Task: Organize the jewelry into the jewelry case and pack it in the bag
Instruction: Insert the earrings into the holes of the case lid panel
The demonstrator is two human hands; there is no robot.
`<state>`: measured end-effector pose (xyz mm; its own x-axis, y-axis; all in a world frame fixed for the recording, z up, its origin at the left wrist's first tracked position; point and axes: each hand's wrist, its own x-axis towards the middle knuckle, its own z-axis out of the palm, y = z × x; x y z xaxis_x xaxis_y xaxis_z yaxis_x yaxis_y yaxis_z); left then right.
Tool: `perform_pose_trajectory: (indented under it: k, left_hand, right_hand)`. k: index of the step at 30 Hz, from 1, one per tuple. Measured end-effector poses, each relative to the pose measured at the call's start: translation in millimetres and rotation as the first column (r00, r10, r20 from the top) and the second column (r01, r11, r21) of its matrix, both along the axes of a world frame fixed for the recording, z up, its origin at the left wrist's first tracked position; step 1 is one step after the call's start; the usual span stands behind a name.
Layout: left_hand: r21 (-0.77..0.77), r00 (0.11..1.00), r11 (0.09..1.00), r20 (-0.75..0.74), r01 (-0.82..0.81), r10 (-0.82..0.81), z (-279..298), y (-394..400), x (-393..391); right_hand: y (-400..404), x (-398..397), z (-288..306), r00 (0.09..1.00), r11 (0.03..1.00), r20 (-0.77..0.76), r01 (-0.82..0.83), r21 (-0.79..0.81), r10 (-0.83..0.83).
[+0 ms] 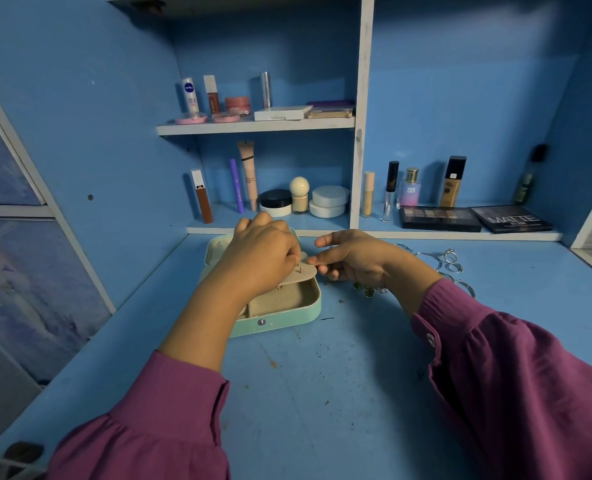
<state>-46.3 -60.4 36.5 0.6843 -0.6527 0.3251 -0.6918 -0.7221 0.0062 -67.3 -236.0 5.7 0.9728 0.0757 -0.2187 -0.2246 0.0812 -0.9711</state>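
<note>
Head view: an open mint-green jewelry case (277, 320) is seen on the blue bench (322, 393), near its back edge below the shelves. A beige flap (296, 277) is raised over the case's tray. The left hand (263, 261) is curled, with a small earring (300, 270) pinched at the flap. The flap's edge is pinched by the right hand (353, 259). Silver bracelets (443, 263) lie to the case's right.

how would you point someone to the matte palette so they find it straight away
Look at the low shelf along the back of the blue desk, right of the white divider. At its right end lie two flat black palettes; the matte palette is the farther right one, with MATTE in large letters.
</note>
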Motion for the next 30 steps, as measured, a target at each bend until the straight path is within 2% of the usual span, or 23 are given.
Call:
perform_pose_trajectory:
  k: [12, 18, 30]
  left_hand:
    - [0.024, 1.0, 0.999, -0.002, 0.022, -0.022, 0, -2, 3]
    - [-0.071, 0.989, 0.997, -0.145, -0.025, 0.015, -1, 3, 10]
    - [-0.069, 0.996, 0.998, -0.084, -0.003, -0.003, -1, 4, 5]
  right_hand:
    - [0, -1, 0, 1.0, 1.0, 0.01, 0.01, 0.004, -0.01]
    - [1, 0, 2, 1.0, 1.0, 0.006, -0.01, 0.01, 0.01]
    - [1, 0, 0, 0.999, 0.999, -0.009, -0.03, 0.021, 0.031]
